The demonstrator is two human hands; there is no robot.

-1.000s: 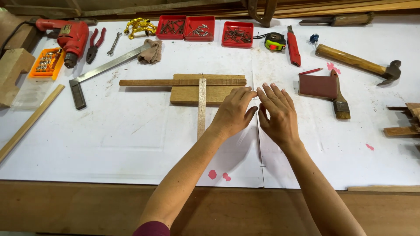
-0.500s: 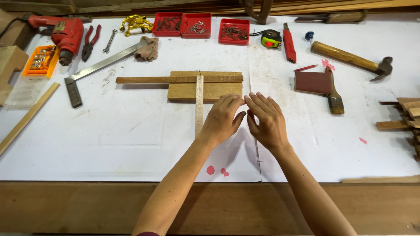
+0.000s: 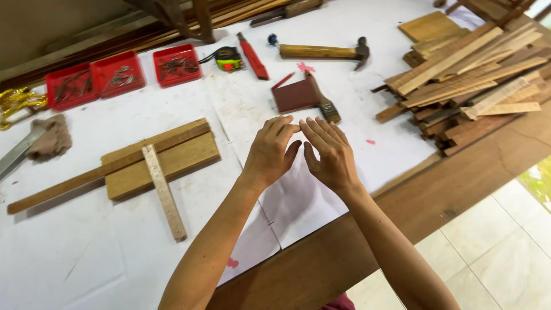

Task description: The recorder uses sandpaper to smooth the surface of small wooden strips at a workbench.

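My left hand (image 3: 271, 152) and my right hand (image 3: 330, 154) hover side by side over the white paper (image 3: 115, 247) on the workbench, fingers loosely spread, holding nothing. To their left lies a flat wooden board (image 3: 172, 163) with a long wooden strip (image 3: 86, 175) along its far edge and a pale thin stick (image 3: 163, 192) laid across both. Just beyond my fingers sit a dark red block (image 3: 294, 95) and a paintbrush (image 3: 324, 103).
A pile of wooden slats (image 3: 465, 74) fills the right of the bench. At the back are a hammer (image 3: 324, 51), a red utility knife (image 3: 253, 57), a tape measure (image 3: 228, 59) and three red trays (image 3: 123, 72) of nails. A rag (image 3: 51, 138) lies far left.
The view has swung to the right, bringing the slat pile into sight. Both hands have drifted right, away from the board and sticks, still empty.
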